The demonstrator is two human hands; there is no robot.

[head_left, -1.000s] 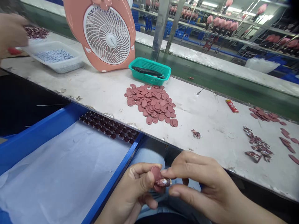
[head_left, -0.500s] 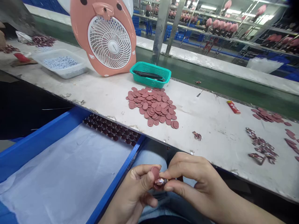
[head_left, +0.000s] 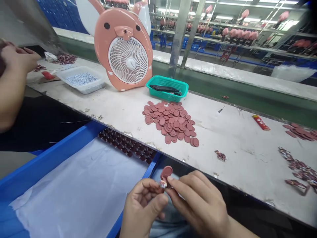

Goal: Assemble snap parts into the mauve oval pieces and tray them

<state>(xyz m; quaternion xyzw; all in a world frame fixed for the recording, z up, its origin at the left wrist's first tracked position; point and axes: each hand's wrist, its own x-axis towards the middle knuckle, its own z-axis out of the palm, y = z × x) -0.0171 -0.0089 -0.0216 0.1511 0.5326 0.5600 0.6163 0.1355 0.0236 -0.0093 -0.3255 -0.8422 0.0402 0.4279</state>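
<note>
Just above my lap, a reddish-brown oval disc [head_left: 167, 171] is held up together with a small glossy brown-and-white piece [head_left: 163, 183]. My right hand [head_left: 200, 198] pinches the disc and piece from the right, thumb and fingers pressed together. On the other side, my left hand [head_left: 145, 206] has its fingers curled and its thumb apart from them; the index fingertip lies against the small piece. How the piece and disc join is partly hidden by the fingers. On the table ahead lies a heap of similar oval discs [head_left: 173, 120].
Left of me is a blue tray [head_left: 74, 132] lined with white sheet, dark pieces in rows [head_left: 126, 145]. A pink fan [head_left: 128, 59], a green basket [head_left: 167, 87] and a white tub [head_left: 83, 79] stand behind. Patterned pieces [head_left: 297, 167] lie right. Another person's hand [head_left: 19, 59] is far left.
The view has tilted up and left. My left thumb has come away from the disc, which now sits higher in my right hand's pinch. Another person's arm has entered at left.
</note>
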